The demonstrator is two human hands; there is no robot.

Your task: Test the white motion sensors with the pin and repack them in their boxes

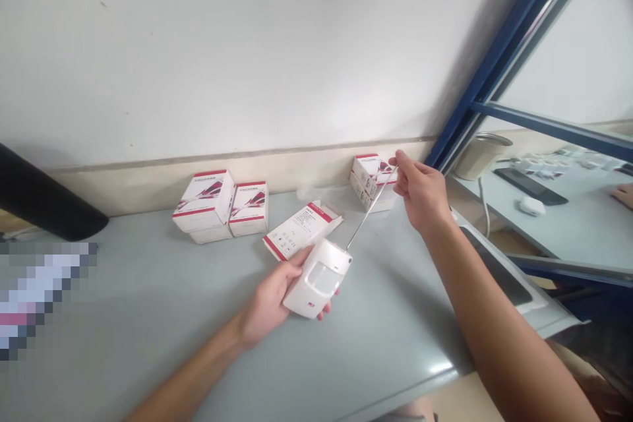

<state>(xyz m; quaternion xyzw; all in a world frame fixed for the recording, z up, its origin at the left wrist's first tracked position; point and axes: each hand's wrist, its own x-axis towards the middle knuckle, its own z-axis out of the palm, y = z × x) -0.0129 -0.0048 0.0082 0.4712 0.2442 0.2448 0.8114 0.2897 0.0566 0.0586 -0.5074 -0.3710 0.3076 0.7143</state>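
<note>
A white motion detector (320, 280) with a curved sensor window lies tilted in my left hand (270, 300), whose fingers wrap round its back and sides. From the detector's top corner a thin metal antenna (370, 210) stretches up to the right. My right hand (420, 188) pinches the antenna's far end between thumb and fingers. Just behind the detector, a white and red opened box (302, 227) lies flat on the grey table (222, 349). Behind my right hand stand small white and red boxes (373, 178), partly hidden by it.
More white and red boxes (205, 198) stand at the left, against the wall. A black cylinder (44, 191) slants in from the left edge. At the right, a blue-framed glass partition (494, 79) borders the table, with a flat dark-screened device (499, 270) beside it.
</note>
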